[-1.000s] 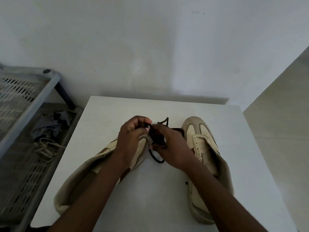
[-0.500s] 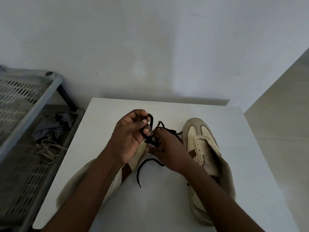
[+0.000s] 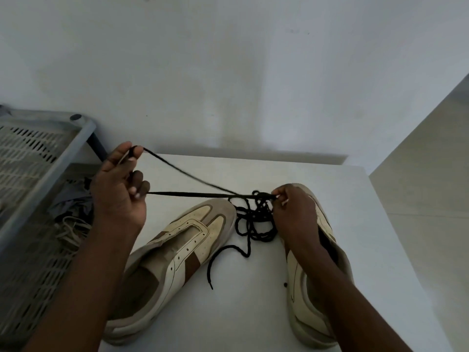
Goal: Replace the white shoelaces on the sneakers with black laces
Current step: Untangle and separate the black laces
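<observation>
A white worktop (image 3: 355,199) set against a pale wall carries my two cream and tan sneakers, both with bare eyelets. To its left, a grey slatted plastic rack (image 3: 33,153) holds crumpled grey cloth (image 3: 73,201) and a heap of pale laces (image 3: 72,232) on its lower shelf. My left hand (image 3: 118,189) is raised over the worktop's left edge, fingers pinched on the black lace (image 3: 193,182), two strands running taut to my right hand (image 3: 295,212). That hand is closed on the tangled bunch over the right sneaker (image 3: 322,288). Loose coils and one tipped end lie between it and the left sneaker (image 3: 177,252). Bare worktop shows behind and to the right.
</observation>
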Demonstrator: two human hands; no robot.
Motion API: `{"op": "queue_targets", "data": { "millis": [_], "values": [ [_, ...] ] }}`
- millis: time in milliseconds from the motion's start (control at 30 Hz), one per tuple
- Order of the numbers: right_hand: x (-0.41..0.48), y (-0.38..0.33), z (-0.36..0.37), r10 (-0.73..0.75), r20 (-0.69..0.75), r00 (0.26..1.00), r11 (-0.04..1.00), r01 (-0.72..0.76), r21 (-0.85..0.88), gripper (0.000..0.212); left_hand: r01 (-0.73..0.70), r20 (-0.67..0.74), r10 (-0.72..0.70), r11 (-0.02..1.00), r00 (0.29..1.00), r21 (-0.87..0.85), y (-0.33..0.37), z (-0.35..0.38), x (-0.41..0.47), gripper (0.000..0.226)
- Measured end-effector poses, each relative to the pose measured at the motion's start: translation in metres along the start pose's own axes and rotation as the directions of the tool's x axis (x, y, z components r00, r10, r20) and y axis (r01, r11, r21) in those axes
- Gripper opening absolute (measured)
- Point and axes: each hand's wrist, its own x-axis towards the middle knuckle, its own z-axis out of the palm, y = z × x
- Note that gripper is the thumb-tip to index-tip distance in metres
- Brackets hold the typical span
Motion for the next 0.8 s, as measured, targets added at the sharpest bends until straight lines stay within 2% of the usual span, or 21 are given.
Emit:
{"op": "queue_targets", "data": {
  "millis": [133,200,233,300,333,367,433,533,633,667,733,800],
  "values": [
    [0.006,-0.011,-0.014,0.014,-0.280,0.960,0.993,0.018,0.113,0.020,-0.034,-0.001,0.034,0.998,0.999,0.055,-0.003,-0.001,0.001,0.035],
    [0.007,-0.018,-0.019,0.157,-0.278,0.948,0.937,-0.054,0.346,0.021,-0.030,-0.056,0.035,0.995,0.998,0.093,-0.006,-0.003,0.003,0.036],
    [0.009,-0.022,-0.023,0.249,-0.224,0.942,0.850,-0.102,0.517,0.023,-0.024,-0.086,0.034,0.993,0.996,0.119,-0.007,-0.004,0.004,0.037],
    [0.011,-0.028,-0.035,0.363,-0.061,0.930,0.571,-0.170,0.803,0.026,-0.016,-0.132,0.038,0.986,0.990,0.163,-0.010,-0.006,0.005,0.039],
    [0.013,-0.031,-0.041,0.371,0.007,0.929,0.445,-0.185,0.876,0.026,-0.014,-0.156,0.042,0.983,0.987,0.181,-0.012,-0.006,0.007,0.040],
    [0.014,-0.034,-0.046,0.359,0.044,0.932,0.384,-0.191,0.904,0.026,-0.011,-0.180,0.047,0.981,0.982,0.193,-0.014,-0.006,0.007,0.040],
    [0.012,-0.042,-0.052,0.326,0.005,0.945,0.427,-0.152,0.891,0.026,-0.023,-0.252,0.069,0.983,0.965,0.181,-0.017,-0.007,0.009,0.040],
    [0.008,-0.047,-0.053,0.333,-0.173,0.927,0.526,-0.031,0.850,0.021,-0.081,-0.356,0.125,0.987,0.926,0.136,-0.016,-0.013,0.013,0.039],
    [0.011,-0.042,-0.062,0.306,-0.326,0.894,0.667,0.043,0.744,0.025,-0.110,-0.359,0.152,0.985,0.921,0.135,-0.014,-0.020,0.017,0.035],
    [0.012,-0.043,-0.065,0.298,-0.325,0.898,0.693,0.030,0.720,0.028,-0.089,-0.341,0.129,0.987,0.931,0.130,-0.014,-0.021,0.017,0.035],
    [0.014,-0.048,-0.068,0.292,-0.221,0.930,0.687,-0.043,0.725,0.030,-0.028,-0.260,0.071,0.986,0.963,0.165,-0.017,-0.021,0.015,0.033],
    [0.014,-0.060,-0.073,0.252,-0.166,0.953,0.727,-0.074,0.682,0.029,0.029,-0.170,0.009,0.976,0.985,0.218,-0.017,-0.019,0.012,0.033]
  ]
}}
